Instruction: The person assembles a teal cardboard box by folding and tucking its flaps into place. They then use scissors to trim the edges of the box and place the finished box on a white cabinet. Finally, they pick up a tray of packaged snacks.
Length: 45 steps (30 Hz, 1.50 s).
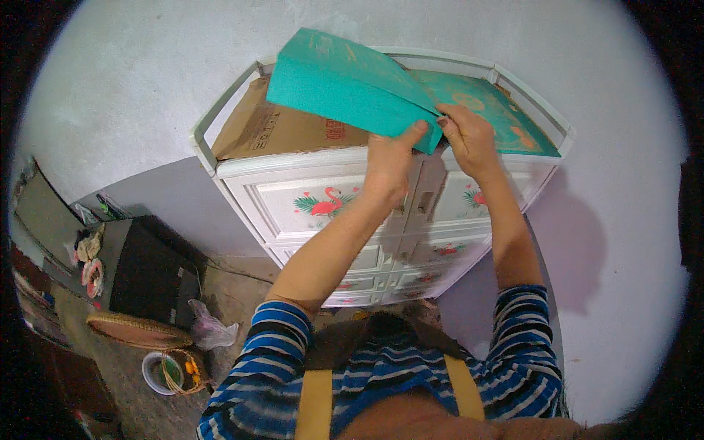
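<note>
A teal cardboard box (pixel 345 84) with faint gold print is held tilted above a white cabinet (pixel 293 165). My left hand (pixel 392 158) grips its near right end from below, the thumb lying on the teal side. At the same end, my right hand (pixel 468 136) has its fingers closed on the box's edge, where a dark gap shows. Some of the right fingertips are hidden. Beneath and behind the hands lies a flat teal panel with gold and orange patterns (pixel 499 117) on the cabinet top. Left of it rests a brown cardboard piece (pixel 293 133) with red print.
A low white rail (pixel 220 114) runs round the cabinet top. On the floor at left are a black boxy unit (pixel 150 271), a round woven tray (pixel 136 330), a clear plastic bag (pixel 213 326) and a white bucket (pixel 152 372). A wall (pixel 616 220) stands close at right.
</note>
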Each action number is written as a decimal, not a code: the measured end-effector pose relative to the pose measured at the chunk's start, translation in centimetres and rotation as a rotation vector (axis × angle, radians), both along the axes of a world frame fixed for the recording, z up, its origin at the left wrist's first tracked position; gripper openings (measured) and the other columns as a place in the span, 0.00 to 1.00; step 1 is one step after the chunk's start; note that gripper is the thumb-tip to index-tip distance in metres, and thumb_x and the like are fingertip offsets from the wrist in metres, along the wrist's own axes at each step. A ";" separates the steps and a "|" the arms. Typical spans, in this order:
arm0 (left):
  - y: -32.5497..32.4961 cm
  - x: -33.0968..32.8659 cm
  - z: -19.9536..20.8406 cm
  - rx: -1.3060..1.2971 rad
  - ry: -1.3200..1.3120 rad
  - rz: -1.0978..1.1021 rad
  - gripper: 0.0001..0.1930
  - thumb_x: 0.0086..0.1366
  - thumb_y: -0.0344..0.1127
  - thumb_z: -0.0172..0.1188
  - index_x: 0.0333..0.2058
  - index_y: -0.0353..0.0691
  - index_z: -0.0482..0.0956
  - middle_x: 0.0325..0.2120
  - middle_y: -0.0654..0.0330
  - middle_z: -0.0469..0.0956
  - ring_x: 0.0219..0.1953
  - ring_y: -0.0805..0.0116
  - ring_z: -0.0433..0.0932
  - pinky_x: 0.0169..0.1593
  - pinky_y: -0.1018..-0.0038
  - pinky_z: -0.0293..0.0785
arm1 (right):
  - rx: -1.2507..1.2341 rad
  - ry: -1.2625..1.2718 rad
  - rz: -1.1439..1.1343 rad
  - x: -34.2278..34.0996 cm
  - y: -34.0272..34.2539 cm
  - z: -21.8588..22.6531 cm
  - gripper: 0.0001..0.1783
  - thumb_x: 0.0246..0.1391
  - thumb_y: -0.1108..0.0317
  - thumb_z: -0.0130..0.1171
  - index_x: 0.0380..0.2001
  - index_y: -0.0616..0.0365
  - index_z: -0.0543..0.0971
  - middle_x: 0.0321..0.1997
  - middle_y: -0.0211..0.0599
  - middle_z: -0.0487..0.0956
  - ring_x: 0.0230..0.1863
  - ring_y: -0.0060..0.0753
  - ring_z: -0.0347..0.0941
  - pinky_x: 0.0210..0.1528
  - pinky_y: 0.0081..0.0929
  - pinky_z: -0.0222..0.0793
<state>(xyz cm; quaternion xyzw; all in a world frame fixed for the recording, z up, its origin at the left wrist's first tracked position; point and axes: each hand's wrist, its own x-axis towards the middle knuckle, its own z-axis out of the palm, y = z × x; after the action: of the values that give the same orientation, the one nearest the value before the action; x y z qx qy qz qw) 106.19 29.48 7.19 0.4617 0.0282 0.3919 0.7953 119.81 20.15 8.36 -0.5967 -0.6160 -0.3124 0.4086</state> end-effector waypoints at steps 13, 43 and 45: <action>1.9 -2.3 -0.7 0.219 0.061 0.090 0.15 0.56 0.22 0.61 0.44 0.35 0.74 0.38 0.58 0.77 0.37 0.68 0.77 0.37 0.71 0.76 | 0.181 -0.008 -0.143 0.3 0.7 0.3 0.12 0.60 0.63 0.50 0.41 0.56 0.77 0.33 0.48 0.79 0.33 0.51 0.76 0.33 0.41 0.70; 2.4 -2.7 -2.2 0.441 0.138 0.216 0.12 0.56 0.24 0.62 0.40 0.37 0.76 0.34 0.60 0.79 0.34 0.67 0.77 0.39 0.70 0.74 | -0.185 -0.263 -0.056 -7.8 10.3 17.7 0.24 0.45 0.70 0.55 0.50 0.51 0.75 0.39 0.52 0.79 0.39 0.55 0.75 0.44 0.44 0.71; 2.5 -2.8 -2.1 0.443 0.136 0.229 0.12 0.56 0.25 0.63 0.40 0.37 0.76 0.35 0.60 0.80 0.34 0.67 0.77 0.39 0.69 0.74 | -0.096 -0.390 -0.108 -6.3 11.2 17.1 0.19 0.47 0.65 0.56 0.45 0.51 0.77 0.34 0.51 0.79 0.36 0.56 0.75 0.41 0.48 0.71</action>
<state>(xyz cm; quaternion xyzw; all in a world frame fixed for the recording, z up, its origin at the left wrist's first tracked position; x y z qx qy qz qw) 103.39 31.95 5.11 0.6436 0.0473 0.4440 0.6216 113.51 31.39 25.50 -0.5760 -0.6646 -0.4137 0.2351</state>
